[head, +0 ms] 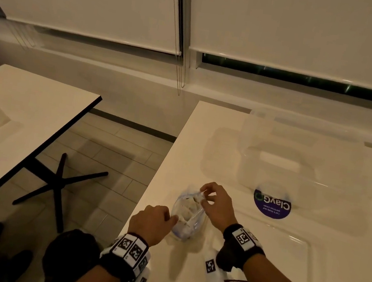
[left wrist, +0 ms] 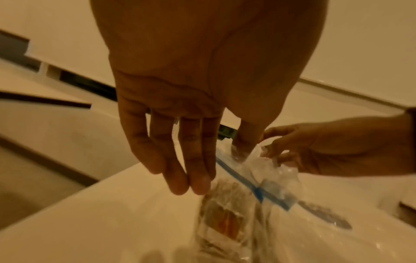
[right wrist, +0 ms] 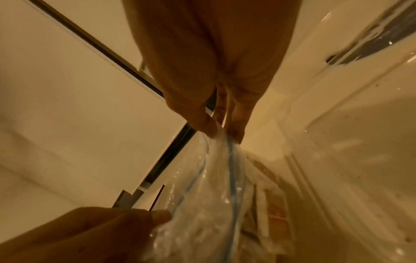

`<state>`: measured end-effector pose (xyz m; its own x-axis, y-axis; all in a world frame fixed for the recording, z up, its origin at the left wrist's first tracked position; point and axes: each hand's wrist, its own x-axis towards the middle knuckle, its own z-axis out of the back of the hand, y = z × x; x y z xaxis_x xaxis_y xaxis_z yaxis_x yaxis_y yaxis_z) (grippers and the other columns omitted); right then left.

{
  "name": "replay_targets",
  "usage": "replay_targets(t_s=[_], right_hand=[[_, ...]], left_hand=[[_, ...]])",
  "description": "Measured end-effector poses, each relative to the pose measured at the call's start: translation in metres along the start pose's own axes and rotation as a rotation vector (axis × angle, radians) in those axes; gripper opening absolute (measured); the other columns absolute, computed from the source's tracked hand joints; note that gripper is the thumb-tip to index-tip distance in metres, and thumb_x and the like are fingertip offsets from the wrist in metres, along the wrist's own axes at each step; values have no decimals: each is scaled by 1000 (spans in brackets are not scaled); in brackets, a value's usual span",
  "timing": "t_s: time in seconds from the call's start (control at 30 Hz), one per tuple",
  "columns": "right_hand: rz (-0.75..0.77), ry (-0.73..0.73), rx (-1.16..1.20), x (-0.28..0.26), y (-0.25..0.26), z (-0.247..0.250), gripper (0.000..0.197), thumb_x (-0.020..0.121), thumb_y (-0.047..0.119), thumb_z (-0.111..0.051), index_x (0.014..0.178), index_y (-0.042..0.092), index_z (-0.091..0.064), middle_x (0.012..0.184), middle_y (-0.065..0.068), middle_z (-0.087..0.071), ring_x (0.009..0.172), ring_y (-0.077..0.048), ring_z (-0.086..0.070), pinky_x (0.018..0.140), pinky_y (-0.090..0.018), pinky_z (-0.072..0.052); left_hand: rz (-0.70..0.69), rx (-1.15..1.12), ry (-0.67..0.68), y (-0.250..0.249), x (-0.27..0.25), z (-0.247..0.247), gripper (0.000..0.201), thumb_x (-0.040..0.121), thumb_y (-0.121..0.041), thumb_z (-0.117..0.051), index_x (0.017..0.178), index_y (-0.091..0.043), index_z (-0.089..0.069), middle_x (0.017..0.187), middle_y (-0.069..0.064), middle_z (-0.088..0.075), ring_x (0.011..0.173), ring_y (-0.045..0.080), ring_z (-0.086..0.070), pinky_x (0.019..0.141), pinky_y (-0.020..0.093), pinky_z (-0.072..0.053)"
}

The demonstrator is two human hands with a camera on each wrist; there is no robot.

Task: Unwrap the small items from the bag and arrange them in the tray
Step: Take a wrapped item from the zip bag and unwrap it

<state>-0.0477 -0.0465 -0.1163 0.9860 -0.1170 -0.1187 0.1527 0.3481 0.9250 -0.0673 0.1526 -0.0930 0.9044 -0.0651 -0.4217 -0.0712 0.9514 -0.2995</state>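
A clear zip bag (head: 187, 215) with a blue seal strip stands on the white table, near its left edge. Inside lie several small wrapped items (head: 191, 207), pale with some orange (left wrist: 225, 218). My left hand (head: 175, 219) pinches the near side of the bag's mouth, thumb against the plastic (left wrist: 244, 147). My right hand (head: 203, 194) pinches the far side of the mouth between thumb and fingertips (right wrist: 236, 131). The mouth of the bag (right wrist: 202, 204) gapes a little between the two hands. A shallow clear tray (head: 304, 243) lies on the table to the right of my right wrist.
A clear plastic box (head: 297, 156) stands behind the tray, with a round purple sticker (head: 271, 205) on the table in front of it. The table's left edge (head: 148, 195) drops to tiled floor. A second white table (head: 29, 107) and a black star-shaped base (head: 57, 185) are to the left.
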Motion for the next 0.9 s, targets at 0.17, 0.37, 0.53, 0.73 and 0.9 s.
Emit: replay_targets(t_s=[0.17,0.37,0.53,0.73,0.9], right_hand=[[-70,154,-279,-11,-2,2,62,83,38,-74,137,33,-45,118,-5,-40,105,-23,-56,92,-28,-46],[-36,275,-170,-31,-4,-5,89,81,21,-77,152,32,-25,117,-5,-33,113,-23,-52,100,-25,-45],[7,224,-179,-32,-14,-1,70,84,30,-76,144,34,-39,117,-2,-40,104,-16,-52,97,-28,-48],[11,187,-164,-31,-16,-3,69,84,24,-75,143,33,-41,117,-4,-42,104,-19,-55,88,-19,-44],[59,124,-385,-30,-15,-1,67,80,37,-75,139,39,-46,121,0,-37,105,-24,-51,92,-28,-44]], left_hand=[[-398,111,-310,-11,-1,2,26,95,-36,-55,121,-30,-54,119,-6,-53,110,17,-49,85,33,-50],[-450,481,-194,-30,15,5,37,92,-33,-55,129,-31,-58,143,0,-39,132,29,-33,104,39,-35],[-409,615,-208,-36,23,9,32,93,-35,-53,123,-31,-64,148,4,-36,140,34,-26,112,48,-25],[-441,484,-231,-42,24,1,23,95,-34,-53,110,-30,-70,147,1,-40,140,33,-28,110,45,-29],[-442,44,-235,-32,24,6,20,84,-37,-61,98,-25,-68,126,-7,-55,123,22,-40,97,35,-39]])
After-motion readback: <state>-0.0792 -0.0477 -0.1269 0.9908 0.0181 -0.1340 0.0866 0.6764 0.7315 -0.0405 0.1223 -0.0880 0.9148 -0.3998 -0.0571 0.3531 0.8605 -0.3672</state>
